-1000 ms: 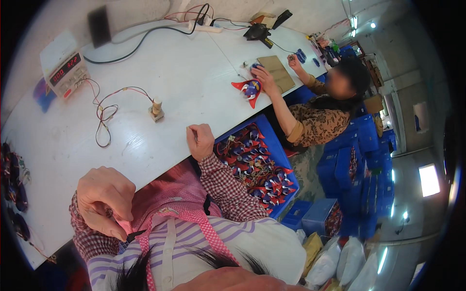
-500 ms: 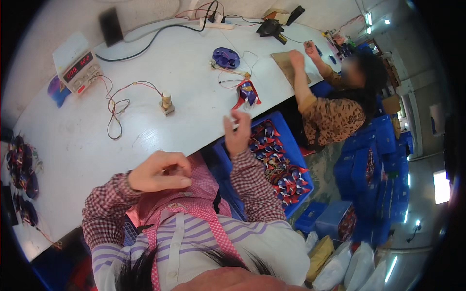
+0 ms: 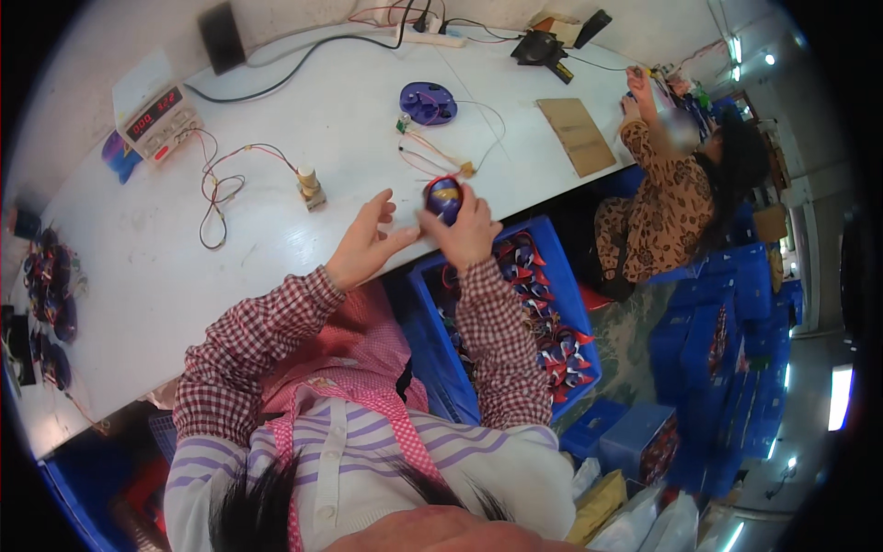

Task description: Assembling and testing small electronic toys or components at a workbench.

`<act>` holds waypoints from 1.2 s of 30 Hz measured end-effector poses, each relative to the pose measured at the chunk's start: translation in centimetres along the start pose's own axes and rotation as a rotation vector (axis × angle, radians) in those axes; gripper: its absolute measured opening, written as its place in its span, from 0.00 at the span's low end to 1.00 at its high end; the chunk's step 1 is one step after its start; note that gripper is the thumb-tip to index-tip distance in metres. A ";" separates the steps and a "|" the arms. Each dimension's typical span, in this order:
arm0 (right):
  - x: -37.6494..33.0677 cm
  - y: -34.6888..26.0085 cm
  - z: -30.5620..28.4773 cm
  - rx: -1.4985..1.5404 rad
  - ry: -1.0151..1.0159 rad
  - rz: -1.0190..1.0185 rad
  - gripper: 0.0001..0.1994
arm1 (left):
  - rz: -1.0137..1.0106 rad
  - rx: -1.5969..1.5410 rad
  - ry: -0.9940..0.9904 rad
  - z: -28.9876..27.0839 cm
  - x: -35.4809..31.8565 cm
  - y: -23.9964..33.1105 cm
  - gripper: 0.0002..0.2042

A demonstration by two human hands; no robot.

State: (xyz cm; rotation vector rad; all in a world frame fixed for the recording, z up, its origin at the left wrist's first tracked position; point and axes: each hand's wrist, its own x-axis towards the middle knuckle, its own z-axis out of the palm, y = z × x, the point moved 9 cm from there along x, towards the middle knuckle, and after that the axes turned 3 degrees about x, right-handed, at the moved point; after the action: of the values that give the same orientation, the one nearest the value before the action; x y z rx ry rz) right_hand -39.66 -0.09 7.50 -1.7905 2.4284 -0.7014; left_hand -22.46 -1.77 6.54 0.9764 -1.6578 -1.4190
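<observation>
Both hands (image 3: 368, 247) now meet, apparently, at a toy (image 3: 443, 196).

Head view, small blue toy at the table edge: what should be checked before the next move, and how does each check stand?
1. Right hand grips the small blue toy: ok.
2. Left hand is open beside it and holds nothing: ok.
3. Toy is over the white table edge, not the blue crate: ok.
4. Wired brass fixture is unobstructed: ok.
5. Whether any wire is joined to the toy: cannot tell.
</observation>
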 end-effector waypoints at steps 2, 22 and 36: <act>-2.2 -1.0 1.8 0.025 -0.092 -0.048 0.45 | -0.004 0.036 0.019 0.2 -0.3 -0.7 0.32; 25.1 3.2 6.7 0.097 -0.139 0.124 0.26 | 0.007 0.959 0.299 -6.8 -7.1 0.6 0.39; 25.1 3.0 12.0 0.095 -0.628 0.166 0.17 | 0.084 0.904 0.317 -6.1 -7.9 1.1 0.39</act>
State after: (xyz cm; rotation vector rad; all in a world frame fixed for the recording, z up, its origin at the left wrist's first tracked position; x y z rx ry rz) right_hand -47.10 -26.38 1.29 -1.4590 2.0408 -0.1869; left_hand -13.63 2.81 7.93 1.4859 -2.0676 -0.3653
